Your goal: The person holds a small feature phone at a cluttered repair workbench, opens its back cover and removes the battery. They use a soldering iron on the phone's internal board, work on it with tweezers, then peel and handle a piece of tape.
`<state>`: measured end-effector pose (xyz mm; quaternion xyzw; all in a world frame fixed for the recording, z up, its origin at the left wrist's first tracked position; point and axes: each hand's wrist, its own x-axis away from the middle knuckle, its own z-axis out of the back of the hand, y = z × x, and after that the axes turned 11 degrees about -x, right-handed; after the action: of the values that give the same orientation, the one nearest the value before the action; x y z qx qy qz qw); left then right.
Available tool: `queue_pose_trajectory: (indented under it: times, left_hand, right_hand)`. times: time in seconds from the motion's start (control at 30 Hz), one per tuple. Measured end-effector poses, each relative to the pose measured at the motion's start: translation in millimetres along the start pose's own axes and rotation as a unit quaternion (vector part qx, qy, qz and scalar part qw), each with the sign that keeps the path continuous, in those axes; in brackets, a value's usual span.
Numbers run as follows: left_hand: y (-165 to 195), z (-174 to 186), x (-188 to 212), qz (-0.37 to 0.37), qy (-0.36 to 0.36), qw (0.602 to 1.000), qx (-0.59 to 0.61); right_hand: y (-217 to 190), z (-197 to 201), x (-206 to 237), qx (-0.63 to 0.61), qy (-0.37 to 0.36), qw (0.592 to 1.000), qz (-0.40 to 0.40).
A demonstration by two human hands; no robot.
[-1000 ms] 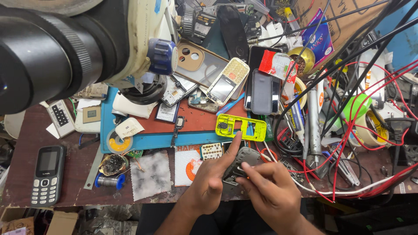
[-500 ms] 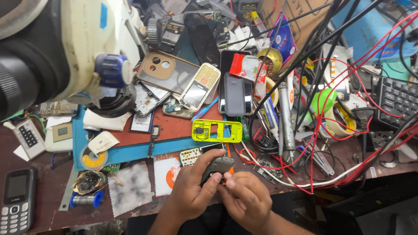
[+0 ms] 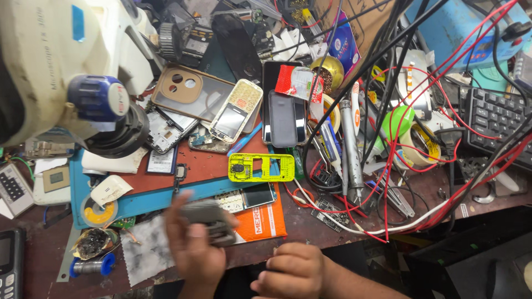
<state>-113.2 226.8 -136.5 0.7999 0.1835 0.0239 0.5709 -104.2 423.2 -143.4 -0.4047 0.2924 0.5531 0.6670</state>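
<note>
Left hand (image 3: 191, 243) grips grey phone body (image 3: 209, 217), long axis lying left-right.

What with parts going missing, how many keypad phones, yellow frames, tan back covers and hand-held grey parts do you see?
Keypad phones: 2 (white-gold phone, dark phone at the left edge)
Yellow frame: 1
Tan back cover: 1
Grey part in the left hand: 1
Total: 5

— Two hands at the bench edge: the left hand (image 3: 191, 252) and the right hand (image 3: 293, 271) — between them, one grey phone part (image 3: 209, 218).

— And one yellow-green phone frame (image 3: 261, 167), one white keypad phone (image 3: 237, 110), one computer keyboard (image 3: 496, 119), one microscope (image 3: 61, 66) overhead.
</note>
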Motion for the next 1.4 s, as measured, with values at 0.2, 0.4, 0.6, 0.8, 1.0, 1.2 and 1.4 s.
queue_pose_trajectory:
  times: [0.2,0.4,0.6,0.8,1.0,1.2,1.4]
  left_hand:
    - [3,-3,-10,-0.08,0.179,0.979,-0.054]
    - [8,-9,-10,-0.096,0.179,0.977,-0.062]
    - [6,-6,-11,-0.083,0.16,0.983,-0.019]
    - [5,-6,-10,-0.066,0.149,0.987,0.004]
    - [5,-5,-10,-0.084,0.159,0.984,0.019]
    - [-1,-5,-7,-0.11,0.14,0.984,-0.007]
    - [-5,-2,-2,-0.123,0.096,0.987,-0.041]
  right_hand:
    - [-3,5,-10,0.038,-0.091,0.994,0.055]
    - [0,15,-19,-0.044,-0.109,0.993,0.029]
    - [-19,71,-47,0.068,-0.168,0.927,-0.329]
    - [-11,121,-54,0.227,-0.531,0.506,-0.641]
    - [-1,105,-64,0.238,-0.538,0.459,-0.665]
    - [7,107,-64,0.231,-0.544,0.441,-0.675]
    - [15,113,-35,0.203,-0.518,0.472,-0.684]
